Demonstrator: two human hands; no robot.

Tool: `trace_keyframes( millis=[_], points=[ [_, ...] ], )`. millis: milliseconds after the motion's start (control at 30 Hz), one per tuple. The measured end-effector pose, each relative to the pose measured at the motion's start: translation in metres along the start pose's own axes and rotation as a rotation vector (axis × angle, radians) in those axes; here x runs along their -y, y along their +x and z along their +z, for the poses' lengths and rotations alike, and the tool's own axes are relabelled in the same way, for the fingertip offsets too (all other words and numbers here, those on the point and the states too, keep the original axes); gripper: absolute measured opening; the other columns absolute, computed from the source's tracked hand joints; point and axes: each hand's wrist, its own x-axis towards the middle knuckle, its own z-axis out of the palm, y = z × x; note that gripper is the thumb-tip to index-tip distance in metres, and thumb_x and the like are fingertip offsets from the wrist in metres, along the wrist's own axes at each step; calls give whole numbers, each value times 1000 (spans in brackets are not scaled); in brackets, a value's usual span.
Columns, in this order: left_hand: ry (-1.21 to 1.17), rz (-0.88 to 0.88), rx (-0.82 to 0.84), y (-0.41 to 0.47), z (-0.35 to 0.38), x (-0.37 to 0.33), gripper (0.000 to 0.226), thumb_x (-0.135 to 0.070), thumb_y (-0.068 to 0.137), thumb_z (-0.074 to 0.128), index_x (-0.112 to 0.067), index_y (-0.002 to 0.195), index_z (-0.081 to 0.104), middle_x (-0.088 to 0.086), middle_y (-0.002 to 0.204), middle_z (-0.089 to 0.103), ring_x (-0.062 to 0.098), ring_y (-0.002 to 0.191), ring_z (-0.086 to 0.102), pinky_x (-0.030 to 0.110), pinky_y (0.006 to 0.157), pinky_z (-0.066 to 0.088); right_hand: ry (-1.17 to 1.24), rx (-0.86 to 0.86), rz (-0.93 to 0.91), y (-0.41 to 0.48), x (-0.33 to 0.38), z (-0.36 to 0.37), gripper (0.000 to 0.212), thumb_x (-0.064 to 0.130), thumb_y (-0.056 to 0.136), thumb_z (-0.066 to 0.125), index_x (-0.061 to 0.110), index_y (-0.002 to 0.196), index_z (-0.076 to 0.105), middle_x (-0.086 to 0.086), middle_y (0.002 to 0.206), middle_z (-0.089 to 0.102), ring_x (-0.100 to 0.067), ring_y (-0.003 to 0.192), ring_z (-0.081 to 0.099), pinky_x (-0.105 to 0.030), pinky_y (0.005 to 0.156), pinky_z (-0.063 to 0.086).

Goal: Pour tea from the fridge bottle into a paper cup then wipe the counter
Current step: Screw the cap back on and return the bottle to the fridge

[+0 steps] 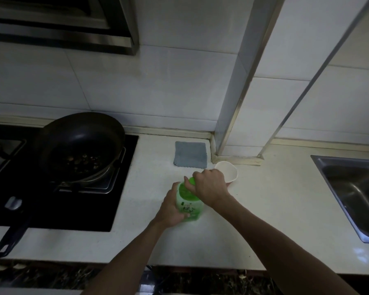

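1. Centrally, in the head view, a tea bottle (189,206) with a green label stands upright on the white counter (264,220), closer to the near edge than to the wall.
2. The left hand (170,209) comes in from the left and wraps round the bottle's lower body, with its fingers curled across the label.
3. The right hand (209,186) reaches over from the right and closes on the green cap (191,181), fingers bent round it. The cap sits on the neck (whether it is loosened cannot be told).
4. A white paper cup (228,171) stands upright just behind the right hand, mouth upward and its near side hidden by the knuckles. What shows of its inside is plain white.
5. A grey-blue cloth (191,154) lies flat as a folded square on the counter, just to the left of the cup and farther back. It is close to the wall (158,92) and beside the foot of a tiled pillar (228,116) edged with metal strips.
6. To the left, a black stove (73,209) is set into the counter. A dark frying pan (81,145) rests on its burner, with the handle pointing toward the near edge (small dark bits lie inside, too dim to identify).
7. To the right, a steel sink (354,188) is sunk into the counter, well apart from the bottle and cup.
8. At the upper left, a range hood (62,24) hangs above the stove against the white tiles.
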Motion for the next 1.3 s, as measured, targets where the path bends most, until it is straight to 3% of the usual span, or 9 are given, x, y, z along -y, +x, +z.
trace_keyframes(
  millis=[67, 167, 267, 367, 500, 900, 1033, 1167, 1300],
  points=[
    [20, -12, 9, 1, -3, -1, 101, -11, 53, 88, -56, 123, 32, -4, 120, 61, 11, 109, 63, 37, 86, 58, -81, 37, 68, 1, 8, 0, 54, 53, 98, 28, 16, 66, 51, 2, 49, 35, -15, 44, 32, -31, 65, 31],
    [18, -30, -7, 0, 0, -1, 101, -12, 55, 87, -58, 124, 30, -3, 122, 57, 14, 113, 60, 36, 88, 57, -50, 49, 127, -1, 12, 1, 56, 57, 97, 25, 17, 67, 50, 1, 52, 40, -19, 52, 44, -41, 86, 36],
    [13, -12, -25, -2, 2, 1, 92, -7, 56, 85, -28, 133, 37, 5, 122, 54, 22, 114, 58, 46, 85, 58, 137, 53, 134, -10, 0, 7, 59, 70, 90, 18, 21, 80, 47, -1, 78, 62, -22, 74, 58, -44, 87, 36],
    [14, 6, -22, 0, 1, 1, 92, -9, 53, 85, -20, 132, 39, 2, 123, 56, 18, 113, 59, 47, 85, 57, 498, 133, 76, -28, -19, 24, 55, 68, 85, 47, 21, 111, 45, -2, 111, 53, -21, 101, 49, -42, 93, 38],
    [15, 17, -33, 0, 1, -4, 99, -23, 49, 87, -17, 135, 38, 4, 127, 55, 21, 116, 56, 45, 94, 52, 788, 286, -32, -38, -28, 38, 89, 46, 75, 78, 19, 144, 29, -2, 138, 39, -12, 121, 33, -33, 104, 31],
    [-98, -79, 52, 7, -6, 1, 102, -24, 45, 91, -26, 133, 38, 2, 123, 55, 23, 113, 58, 49, 95, 52, 988, 305, 82, -34, -17, 50, 88, 31, 77, 79, 19, 146, 26, -3, 141, 40, -19, 127, 44, -38, 105, 44],
    [-169, -246, -19, 8, -21, 7, 108, 0, 62, 88, -25, 145, 22, 6, 120, 50, 11, 93, 57, 22, 69, 55, 1032, 211, 126, -27, -12, 43, 86, 29, 77, 80, 16, 145, 28, -4, 137, 43, -19, 124, 46, -37, 105, 44],
    [-407, -517, -18, 11, -48, 2, 72, 2, 83, 66, -16, 144, 31, 20, 121, 57, 27, 96, 60, 34, 72, 52, 1113, 131, 143, -10, -12, 22, 83, 27, 77, 80, 16, 142, 31, -2, 131, 51, -19, 121, 51, -39, 102, 45],
    [-897, -636, -101, 12, -78, -22, 5, -7, 86, 46, -9, 91, 48, 20, 91, 58, 34, 75, 61, 41, 66, 53, 1161, 108, 114, 8, -10, -5, 75, 24, 78, 79, 22, 136, 31, 13, 118, 55, -6, 110, 56, -15, 85, 50]
  ],
)
